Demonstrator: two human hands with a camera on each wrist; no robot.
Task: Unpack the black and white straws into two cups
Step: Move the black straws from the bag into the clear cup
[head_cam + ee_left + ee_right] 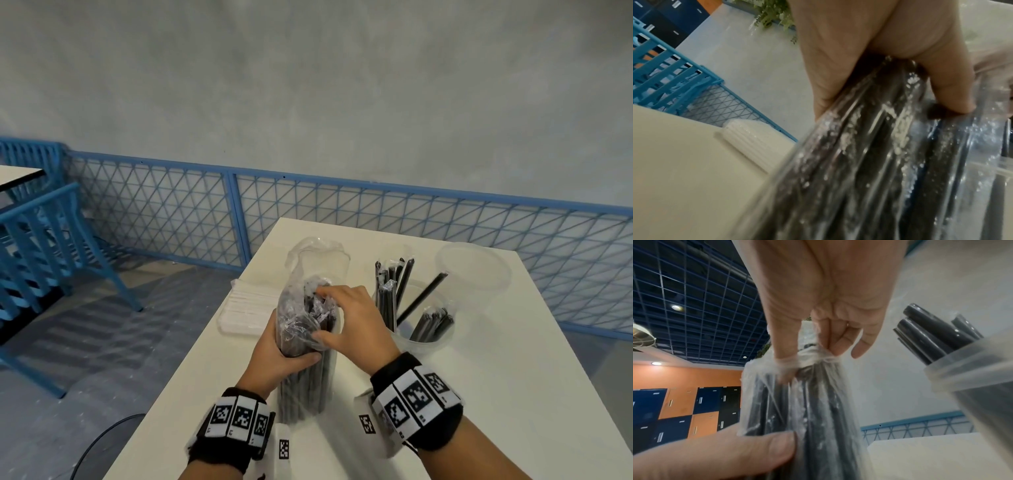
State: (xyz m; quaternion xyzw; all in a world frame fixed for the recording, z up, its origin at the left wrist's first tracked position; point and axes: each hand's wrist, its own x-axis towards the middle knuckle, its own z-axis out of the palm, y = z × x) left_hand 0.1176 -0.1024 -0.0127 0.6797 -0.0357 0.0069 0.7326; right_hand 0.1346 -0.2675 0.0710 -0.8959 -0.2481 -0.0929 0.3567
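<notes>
Left hand grips the straw bag upright near the table's front edge, steadying it; right hand pinches, apparently, its gathered plastic to open it.

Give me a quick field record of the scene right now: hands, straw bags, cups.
left hand: grips the bag of black straws round its middle, holding it upright on the white table
right hand: pinches the bag's plastic at the top
near cup: clear, holds wrapped black straws
far cup: clear, no straws seen in it
white straws pack: unopened, lying flat at the table's left edge
stage: black straws partly unpacked, white not begun
</notes>
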